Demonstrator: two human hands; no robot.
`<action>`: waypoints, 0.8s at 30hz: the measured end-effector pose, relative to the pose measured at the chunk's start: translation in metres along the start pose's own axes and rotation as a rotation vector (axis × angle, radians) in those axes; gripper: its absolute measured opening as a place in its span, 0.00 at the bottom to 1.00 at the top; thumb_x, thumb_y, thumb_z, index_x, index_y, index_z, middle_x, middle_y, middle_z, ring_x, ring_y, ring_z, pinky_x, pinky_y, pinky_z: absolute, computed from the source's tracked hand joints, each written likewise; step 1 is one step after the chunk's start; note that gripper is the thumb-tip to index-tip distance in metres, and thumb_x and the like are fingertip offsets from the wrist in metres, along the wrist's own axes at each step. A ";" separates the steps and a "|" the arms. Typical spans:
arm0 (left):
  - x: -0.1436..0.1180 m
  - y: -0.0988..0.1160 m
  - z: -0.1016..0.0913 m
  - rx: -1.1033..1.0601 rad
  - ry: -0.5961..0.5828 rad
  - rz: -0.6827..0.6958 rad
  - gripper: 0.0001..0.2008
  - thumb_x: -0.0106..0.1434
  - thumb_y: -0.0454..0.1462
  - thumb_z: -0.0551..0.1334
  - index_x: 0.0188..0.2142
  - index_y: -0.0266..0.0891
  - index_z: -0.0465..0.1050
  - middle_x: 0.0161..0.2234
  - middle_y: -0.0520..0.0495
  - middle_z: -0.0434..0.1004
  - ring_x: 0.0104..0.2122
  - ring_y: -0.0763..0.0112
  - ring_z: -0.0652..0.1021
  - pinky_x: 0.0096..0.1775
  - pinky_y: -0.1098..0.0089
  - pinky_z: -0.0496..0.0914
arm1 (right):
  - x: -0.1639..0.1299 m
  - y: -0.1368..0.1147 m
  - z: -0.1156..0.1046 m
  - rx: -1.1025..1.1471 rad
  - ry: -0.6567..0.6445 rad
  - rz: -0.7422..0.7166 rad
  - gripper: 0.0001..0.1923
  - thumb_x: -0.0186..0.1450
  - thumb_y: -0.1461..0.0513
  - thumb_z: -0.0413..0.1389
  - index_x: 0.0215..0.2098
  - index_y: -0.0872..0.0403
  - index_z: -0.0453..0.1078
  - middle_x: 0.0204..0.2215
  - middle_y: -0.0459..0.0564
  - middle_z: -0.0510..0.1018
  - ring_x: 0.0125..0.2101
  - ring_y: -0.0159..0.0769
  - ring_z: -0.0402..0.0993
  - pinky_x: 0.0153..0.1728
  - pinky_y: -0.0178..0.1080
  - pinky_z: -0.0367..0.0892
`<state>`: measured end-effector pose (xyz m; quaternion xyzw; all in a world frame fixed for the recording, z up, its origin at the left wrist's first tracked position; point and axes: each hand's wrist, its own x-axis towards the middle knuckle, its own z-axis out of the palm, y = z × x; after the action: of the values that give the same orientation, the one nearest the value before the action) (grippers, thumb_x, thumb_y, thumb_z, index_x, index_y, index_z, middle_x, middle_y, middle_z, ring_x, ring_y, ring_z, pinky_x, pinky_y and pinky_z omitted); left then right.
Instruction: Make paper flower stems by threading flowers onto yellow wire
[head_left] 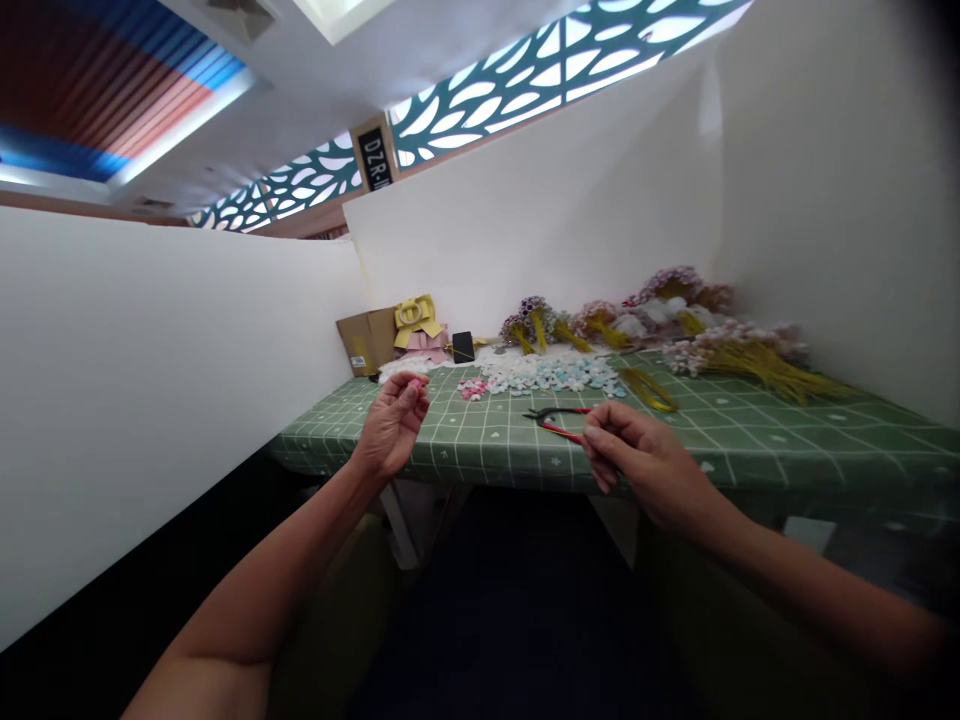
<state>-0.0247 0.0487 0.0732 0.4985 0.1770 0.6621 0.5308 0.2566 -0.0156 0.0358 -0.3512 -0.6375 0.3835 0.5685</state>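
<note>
Craft workshop booth: white partition walls point(150, 380), surface point(750, 430) w/ green grid cloth, flower bunches point(720, 345), loose petals point(547, 375), pliers point(559, 418).

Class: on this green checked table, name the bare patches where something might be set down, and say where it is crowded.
Bare green cloth lies right of the pliers, in front of the yellow-stemmed bunches. Another bare strip lies near the left hand. The back is crowded: petal pieces, bouquets, cardboard box.

Only one legible text: white letters "DZR-" on a black hanging sign point(374, 158) by the patterned ceiling panel, cut off after that. Nothing else readable.
</note>
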 end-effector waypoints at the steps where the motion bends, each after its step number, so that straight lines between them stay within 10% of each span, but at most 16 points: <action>1: 0.000 0.000 0.001 0.006 -0.005 0.005 0.09 0.53 0.32 0.69 0.34 0.39 0.73 0.35 0.55 0.74 0.31 0.85 0.74 0.37 0.82 0.71 | 0.000 0.000 0.000 0.001 -0.001 0.000 0.15 0.62 0.53 0.56 0.26 0.52 0.59 0.18 0.41 0.63 0.15 0.24 0.59 0.16 0.31 0.60; 24: -0.004 0.001 0.004 -0.049 -0.019 0.040 0.09 0.54 0.31 0.69 0.35 0.39 0.74 0.36 0.53 0.76 0.33 0.84 0.75 0.40 0.83 0.71 | -0.002 0.003 0.003 0.046 -0.017 0.022 0.14 0.63 0.53 0.55 0.27 0.51 0.59 0.20 0.40 0.62 0.15 0.24 0.58 0.16 0.31 0.58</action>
<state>-0.0220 0.0434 0.0740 0.4951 0.1459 0.6721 0.5309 0.2535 -0.0161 0.0320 -0.3416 -0.6293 0.4074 0.5668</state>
